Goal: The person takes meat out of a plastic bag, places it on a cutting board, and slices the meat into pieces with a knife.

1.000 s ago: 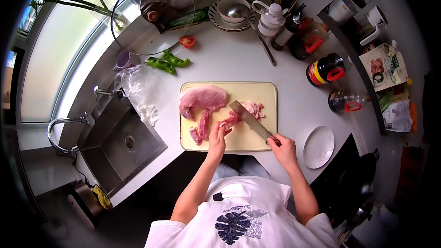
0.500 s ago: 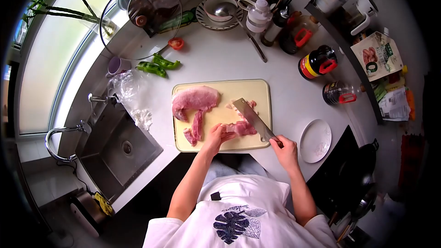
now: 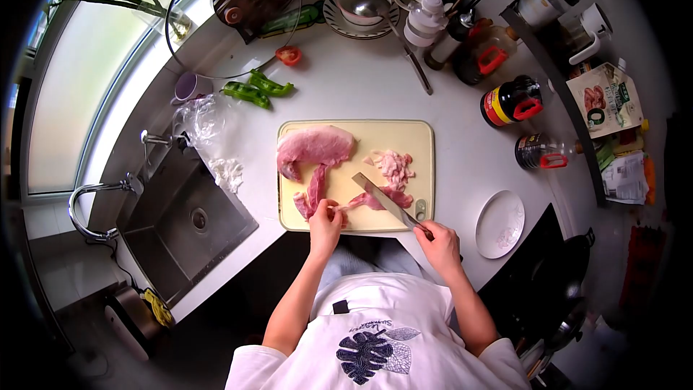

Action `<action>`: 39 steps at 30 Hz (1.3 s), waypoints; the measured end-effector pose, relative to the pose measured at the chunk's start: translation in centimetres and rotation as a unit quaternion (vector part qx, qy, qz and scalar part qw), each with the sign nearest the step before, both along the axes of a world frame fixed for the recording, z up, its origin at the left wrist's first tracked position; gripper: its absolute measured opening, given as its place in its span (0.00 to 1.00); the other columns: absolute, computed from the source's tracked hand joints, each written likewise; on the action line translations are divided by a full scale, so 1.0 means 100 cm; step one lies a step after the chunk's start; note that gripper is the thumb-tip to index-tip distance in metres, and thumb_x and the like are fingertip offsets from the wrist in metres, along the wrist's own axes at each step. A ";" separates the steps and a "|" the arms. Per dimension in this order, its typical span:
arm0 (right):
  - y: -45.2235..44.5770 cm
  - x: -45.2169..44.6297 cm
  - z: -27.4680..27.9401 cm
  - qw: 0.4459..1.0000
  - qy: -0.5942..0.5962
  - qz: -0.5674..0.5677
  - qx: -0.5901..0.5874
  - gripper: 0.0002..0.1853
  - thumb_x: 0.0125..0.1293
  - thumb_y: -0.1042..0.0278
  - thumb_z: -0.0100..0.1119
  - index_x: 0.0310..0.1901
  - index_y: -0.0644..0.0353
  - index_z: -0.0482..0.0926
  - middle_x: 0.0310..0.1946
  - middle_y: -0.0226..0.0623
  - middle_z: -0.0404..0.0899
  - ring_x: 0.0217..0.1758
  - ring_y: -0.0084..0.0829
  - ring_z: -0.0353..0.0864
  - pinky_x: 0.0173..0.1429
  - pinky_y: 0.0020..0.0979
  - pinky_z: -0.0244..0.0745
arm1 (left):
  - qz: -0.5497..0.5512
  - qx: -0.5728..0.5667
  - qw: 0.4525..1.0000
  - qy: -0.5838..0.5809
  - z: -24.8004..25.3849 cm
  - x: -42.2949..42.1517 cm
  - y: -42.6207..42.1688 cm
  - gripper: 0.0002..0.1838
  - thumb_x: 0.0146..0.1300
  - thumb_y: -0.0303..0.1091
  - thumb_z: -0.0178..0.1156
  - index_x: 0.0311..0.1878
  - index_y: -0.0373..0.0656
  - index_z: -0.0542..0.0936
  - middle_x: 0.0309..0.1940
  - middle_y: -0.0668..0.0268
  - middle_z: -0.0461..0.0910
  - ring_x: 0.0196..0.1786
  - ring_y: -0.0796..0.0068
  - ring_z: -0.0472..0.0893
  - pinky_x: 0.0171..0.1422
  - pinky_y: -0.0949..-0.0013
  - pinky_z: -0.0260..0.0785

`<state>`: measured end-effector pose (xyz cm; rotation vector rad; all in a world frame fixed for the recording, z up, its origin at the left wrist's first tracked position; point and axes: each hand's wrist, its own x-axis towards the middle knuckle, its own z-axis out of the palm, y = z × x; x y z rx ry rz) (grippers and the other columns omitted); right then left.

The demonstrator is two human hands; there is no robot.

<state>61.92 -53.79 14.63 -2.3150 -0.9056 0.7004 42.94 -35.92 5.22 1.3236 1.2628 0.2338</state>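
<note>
My right hand (image 3: 439, 244) grips the handle of a cleaver (image 3: 385, 200), its blade slanting up and left across a strip of raw meat (image 3: 398, 198) on the cream cutting board (image 3: 427, 144). With closed fingers, my left hand (image 3: 326, 228) pinches the thin left end of that strip near the board's front edge. A large slab of pork (image 3: 314, 149) lies at the board's upper left, and a darker piece of meat (image 3: 316, 186) stretches below it, next to my left fingers. Small cut bits of meat (image 3: 394, 168) are heaped at the right, beyond the blade.
A white plate (image 3: 499, 224) stands right of the board, near a black stove (image 3: 534, 267). Left is a steel sink (image 3: 170, 235) with a plastic bag (image 3: 202, 123) beside it. Behind are green peppers (image 3: 258, 89), a tomato half (image 3: 289, 55), a bowl (image 3: 354, 1) and sauce bottles (image 3: 511, 101).
My left hand has shifted left, pulling the end of the meat strip outward. The cleaver has swung lower and flatter over the strip, uncovering the cut bits behind it.
</note>
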 end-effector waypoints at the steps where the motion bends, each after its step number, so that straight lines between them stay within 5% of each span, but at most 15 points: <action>1: 0.000 0.000 0.002 1.000 0.001 0.000 -0.007 0.09 0.66 0.63 0.66 0.38 0.59 0.84 0.32 0.43 0.86 0.35 0.46 0.86 0.38 0.42 0.78 | 0.001 -0.001 1.000 0.000 0.005 -0.004 -0.001 0.04 0.73 0.24 0.56 0.47 0.35 0.76 0.37 0.59 0.84 0.36 0.73 0.86 0.42 0.70 0.81; 4: 0.001 0.001 0.009 1.000 -0.018 0.013 -0.013 0.08 0.66 0.64 0.66 0.38 0.59 0.85 0.32 0.42 0.86 0.35 0.46 0.86 0.38 0.42 0.78 | -0.111 0.227 0.957 0.141 0.026 -0.013 -0.009 0.05 0.66 0.25 0.64 0.44 0.37 0.83 0.35 0.59 0.82 0.29 0.68 0.83 0.36 0.66 0.74; 9: 0.004 0.002 0.011 0.999 -0.039 0.032 -0.016 0.07 0.66 0.64 0.66 0.39 0.58 0.85 0.31 0.42 0.85 0.34 0.47 0.86 0.38 0.44 0.78 | -0.107 0.395 0.912 0.043 0.013 0.000 -0.016 0.05 0.63 0.25 0.67 0.42 0.39 0.85 0.39 0.60 0.80 0.36 0.60 0.81 0.41 0.60 0.74; 11: 0.006 0.002 0.011 0.998 -0.040 0.037 -0.013 0.07 0.66 0.64 0.66 0.39 0.58 0.85 0.30 0.42 0.85 0.34 0.47 0.86 0.38 0.44 0.78 | -0.162 0.411 0.897 0.016 0.003 0.006 -0.022 0.13 0.61 0.23 0.64 0.50 0.39 0.84 0.46 0.59 0.81 0.47 0.57 0.81 0.50 0.59 0.76; 18: 0.007 0.002 0.006 0.997 -0.052 0.040 -0.031 0.08 0.66 0.63 0.65 0.39 0.58 0.85 0.30 0.41 0.85 0.34 0.47 0.85 0.38 0.45 0.78 | -0.211 0.467 0.855 0.076 0.009 0.018 -0.019 0.25 0.60 0.21 0.61 0.63 0.39 0.78 0.60 0.55 0.76 0.57 0.54 0.76 0.64 0.60 0.71; 21: 0.006 0.004 0.011 0.998 -0.046 0.023 -0.036 0.08 0.66 0.63 0.65 0.39 0.58 0.84 0.31 0.41 0.85 0.34 0.47 0.86 0.38 0.45 0.78 | -0.196 0.488 0.846 0.088 0.008 0.013 -0.011 0.22 0.60 0.21 0.62 0.59 0.39 0.79 0.57 0.56 0.78 0.58 0.54 0.76 0.61 0.59 0.72; 23: 0.004 0.006 0.012 0.998 -0.039 0.014 -0.037 0.08 0.66 0.63 0.65 0.39 0.58 0.84 0.31 0.42 0.85 0.35 0.47 0.86 0.38 0.45 0.78 | -0.117 0.392 0.908 0.084 0.005 0.010 -0.010 0.17 0.61 0.23 0.63 0.54 0.39 0.80 0.51 0.57 0.79 0.56 0.54 0.77 0.59 0.57 0.72; 31: -0.001 0.007 0.012 0.999 -0.023 0.003 -0.041 0.09 0.66 0.63 0.65 0.41 0.59 0.84 0.32 0.42 0.86 0.36 0.48 0.86 0.40 0.44 0.78 | -0.256 0.445 0.855 0.068 -0.003 0.038 0.013 0.12 0.53 0.28 0.68 0.40 0.43 0.78 0.40 0.60 0.78 0.45 0.57 0.77 0.48 0.55 0.67; 35: -0.004 0.006 0.011 1.000 -0.028 -0.011 -0.005 0.09 0.66 0.64 0.66 0.39 0.62 0.84 0.30 0.46 0.85 0.31 0.47 0.85 0.36 0.42 0.76 | -0.293 0.397 0.867 0.074 -0.008 0.043 0.024 0.11 0.52 0.28 0.67 0.38 0.44 0.76 0.32 0.61 0.78 0.42 0.56 0.77 0.47 0.55 0.66; 37: -0.006 0.006 0.014 0.999 -0.005 -0.019 -0.038 0.09 0.66 0.62 0.66 0.40 0.59 0.84 0.33 0.43 0.86 0.37 0.48 0.86 0.40 0.44 0.78 | -0.257 0.392 0.883 0.029 -0.008 0.052 0.036 0.09 0.54 0.28 0.66 0.36 0.44 0.75 0.27 0.61 0.77 0.40 0.55 0.78 0.47 0.55 0.66; 39: -0.008 0.004 0.011 0.999 -0.008 -0.019 -0.035 0.09 0.66 0.62 0.65 0.40 0.59 0.84 0.32 0.43 0.86 0.37 0.48 0.86 0.40 0.44 0.78 | -0.259 0.394 0.881 0.047 -0.001 0.056 0.045 0.10 0.53 0.27 0.66 0.37 0.43 0.75 0.31 0.59 0.78 0.41 0.53 0.77 0.46 0.54 0.67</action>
